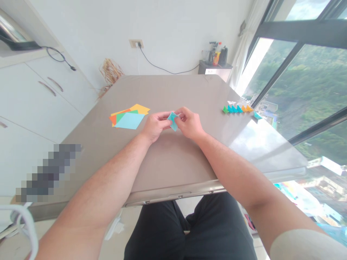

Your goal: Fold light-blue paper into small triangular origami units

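As left grip [153, 126] and right grip [192, 123] pinch | blue paper [172, 120] | between them

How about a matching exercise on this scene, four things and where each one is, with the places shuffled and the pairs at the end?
Things:
1. Plug
2. Held paper
3. Loose sheets
4. Folded row

Places:
A. overlapping on the table, left side
B. lined up, window side
C. at the wall outlet
D. between left hand and right hand

Pairs: 1-C, 2-D, 3-A, 4-B
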The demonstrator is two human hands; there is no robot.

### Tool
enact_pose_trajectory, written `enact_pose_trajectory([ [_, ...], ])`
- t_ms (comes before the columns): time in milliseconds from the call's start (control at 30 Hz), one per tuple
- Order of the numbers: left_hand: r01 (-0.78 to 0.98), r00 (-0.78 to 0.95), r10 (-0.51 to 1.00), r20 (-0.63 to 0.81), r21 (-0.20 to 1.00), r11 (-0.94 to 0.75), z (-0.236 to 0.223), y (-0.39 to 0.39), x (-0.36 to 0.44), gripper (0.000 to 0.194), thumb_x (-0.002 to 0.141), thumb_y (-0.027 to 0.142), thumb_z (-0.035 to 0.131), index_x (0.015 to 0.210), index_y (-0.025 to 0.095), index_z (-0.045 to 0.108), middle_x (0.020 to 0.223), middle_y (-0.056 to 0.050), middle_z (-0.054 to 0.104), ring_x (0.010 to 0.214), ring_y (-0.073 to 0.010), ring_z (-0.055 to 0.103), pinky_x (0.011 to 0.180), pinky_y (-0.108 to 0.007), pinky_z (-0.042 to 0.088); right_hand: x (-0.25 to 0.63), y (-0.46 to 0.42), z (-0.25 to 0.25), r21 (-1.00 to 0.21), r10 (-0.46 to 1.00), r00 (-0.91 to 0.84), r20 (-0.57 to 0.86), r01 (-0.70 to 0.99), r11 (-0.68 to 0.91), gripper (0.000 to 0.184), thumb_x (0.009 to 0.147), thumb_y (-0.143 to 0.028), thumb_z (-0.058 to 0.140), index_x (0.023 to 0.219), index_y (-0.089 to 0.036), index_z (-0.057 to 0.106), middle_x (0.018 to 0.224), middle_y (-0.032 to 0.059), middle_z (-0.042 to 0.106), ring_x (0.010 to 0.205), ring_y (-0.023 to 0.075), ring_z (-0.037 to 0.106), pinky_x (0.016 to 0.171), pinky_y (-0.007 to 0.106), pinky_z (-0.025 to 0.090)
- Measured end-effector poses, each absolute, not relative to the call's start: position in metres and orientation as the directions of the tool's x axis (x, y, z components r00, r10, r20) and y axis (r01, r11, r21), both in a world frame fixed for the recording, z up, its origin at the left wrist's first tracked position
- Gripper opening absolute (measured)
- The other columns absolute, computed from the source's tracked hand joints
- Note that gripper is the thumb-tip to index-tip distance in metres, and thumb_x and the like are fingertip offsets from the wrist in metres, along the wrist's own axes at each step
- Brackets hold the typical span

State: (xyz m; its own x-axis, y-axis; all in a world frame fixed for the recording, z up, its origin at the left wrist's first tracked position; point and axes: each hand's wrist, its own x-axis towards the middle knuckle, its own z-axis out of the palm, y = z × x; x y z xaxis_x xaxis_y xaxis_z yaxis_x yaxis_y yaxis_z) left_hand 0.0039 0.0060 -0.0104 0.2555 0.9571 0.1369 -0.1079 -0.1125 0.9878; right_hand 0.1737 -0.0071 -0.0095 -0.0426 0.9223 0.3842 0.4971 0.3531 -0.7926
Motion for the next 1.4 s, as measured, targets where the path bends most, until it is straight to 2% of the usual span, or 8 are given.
enact_pose_trajectory([
  [167, -0.149, 0.289, 0.948, 0.13, 0.985, -0.089, -0.008, 0.005, 0.004, 0.036, 0.063, 0.02, 0.08, 0.099, 0.02, 0.081, 0.105, -0.006, 0.079, 0.104, -0.0286, 0.071, 0.091, -0.046, 0.059, 0.176, -0.01, -0.008, -0.873, 0.917, -0.103, 0.386, 0.281, 0.399, 0.024, 0.083, -0.028, 0.059, 0.103, -0.026, 0.072, 0.08, -0.0035, 0.067, 0.062, 0.0121, 0.061, 0.065, 0.028, 0.053],
  [333, -0.23, 0.255, 0.958, 0.129, 0.971, -0.069, -0.008, 0.006, 0.001, 0.045, 0.061, 0.018, 0.082, 0.105, 0.021, 0.08, 0.108, -0.007, 0.078, 0.1, -0.0265, 0.072, 0.091, -0.048, 0.059, 0.178, -0.01, -0.006, -0.92, 0.929, -0.132, 0.345, 0.147, 0.362, 0.023, 0.08, -0.025, 0.057, 0.097, -0.023, 0.072, 0.062, -0.0054, 0.061, 0.056, 0.0126, 0.061, 0.061, 0.028, 0.053],
  [467, -0.289, 0.258, 0.954, 0.152, 0.954, -0.074, -0.007, 0.007, 0.0, 0.034, 0.066, 0.023, 0.078, 0.1, 0.017, 0.08, 0.102, -0.009, 0.077, 0.097, -0.026, 0.072, 0.091, -0.048, 0.059, 0.18, -0.008, -0.004, -0.937, 0.934, -0.141, 0.327, 0.076, 0.34, 0.024, 0.075, -0.022, 0.056, 0.094, -0.022, 0.071, 0.059, -0.0046, 0.062, 0.058, 0.0136, 0.061, 0.061, 0.029, 0.054],
  [567, -0.299, 0.21, 0.969, 0.132, 0.952, -0.065, -0.006, 0.008, 0.001, 0.026, 0.072, 0.033, 0.077, 0.092, 0.017, 0.079, 0.091, -0.007, 0.076, 0.088, -0.0238, 0.071, 0.083, -0.045, 0.061, 0.18, -0.007, -0.005, -0.94, 0.936, -0.154, 0.317, 0.083, 0.332, 0.026, 0.074, -0.021, 0.054, 0.093, -0.021, 0.072, 0.059, -0.0042, 0.062, 0.059, 0.0142, 0.061, 0.063, 0.03, 0.054],
  [667, -0.221, 0.171, 0.983, 0.066, 0.975, -0.027, -0.008, 0.009, 0.001, 0.032, 0.071, 0.039, 0.082, 0.095, 0.018, 0.077, 0.085, -0.005, 0.074, 0.079, -0.0219, 0.07, 0.076, -0.043, 0.061, 0.18, -0.007, -0.008, -0.924, 0.923, -0.201, 0.328, 0.135, 0.358, 0.027, 0.075, -0.02, 0.052, 0.091, -0.021, 0.072, 0.062, -0.0039, 0.061, 0.059, 0.0135, 0.061, 0.063, 0.029, 0.053],
  [900, -0.221, 0.156, 0.985, 0.079, 0.974, -0.043, -0.01, 0.013, -0.001, 0.028, 0.064, 0.028, 0.086, 0.085, 0.016, 0.071, 0.082, -0.004, 0.072, 0.079, -0.0207, 0.071, 0.08, -0.042, 0.06, 0.18, -0.005, -0.009, -0.924, 0.932, -0.114, 0.344, 0.135, 0.358, 0.04, 0.074, -0.022, 0.058, 0.114, -0.024, 0.062, 0.082, -0.0022, 0.069, 0.06, 0.0136, 0.063, 0.062, 0.03, 0.054],
  [1100, -0.33, -0.002, 0.996, 0.094, 0.94, -0.089, -0.009, 0.016, 0.0, 0.035, 0.06, 0.025, 0.087, 0.083, 0.018, 0.061, 0.082, 0.0, 0.069, 0.08, -0.0176, 0.071, 0.088, -0.042, 0.058, 0.18, -0.003, -0.006, -0.956, 0.957, -0.052, 0.287, 0.047, 0.289, 0.018, 0.075, -0.031, 0.066, 0.091, -0.023, 0.063, 0.097, 0.0014, 0.074, 0.084, 0.0186, 0.071, 0.073, 0.034, 0.059],
  [1400, -0.304, -0.008, 0.991, 0.133, 0.944, -0.129, -0.008, 0.011, 0.005, 0.039, 0.065, 0.027, 0.085, 0.094, 0.021, 0.059, 0.081, 0.001, 0.071, 0.08, -0.0179, 0.071, 0.089, -0.043, 0.058, 0.177, -0.002, -0.011, -0.913, 0.924, -0.062, 0.377, 0.146, 0.382, 0.018, 0.077, -0.037, 0.072, 0.085, -0.021, 0.07, 0.109, 0.0055, 0.076, 0.099, 0.0209, 0.07, 0.091, 0.041, 0.059],
])
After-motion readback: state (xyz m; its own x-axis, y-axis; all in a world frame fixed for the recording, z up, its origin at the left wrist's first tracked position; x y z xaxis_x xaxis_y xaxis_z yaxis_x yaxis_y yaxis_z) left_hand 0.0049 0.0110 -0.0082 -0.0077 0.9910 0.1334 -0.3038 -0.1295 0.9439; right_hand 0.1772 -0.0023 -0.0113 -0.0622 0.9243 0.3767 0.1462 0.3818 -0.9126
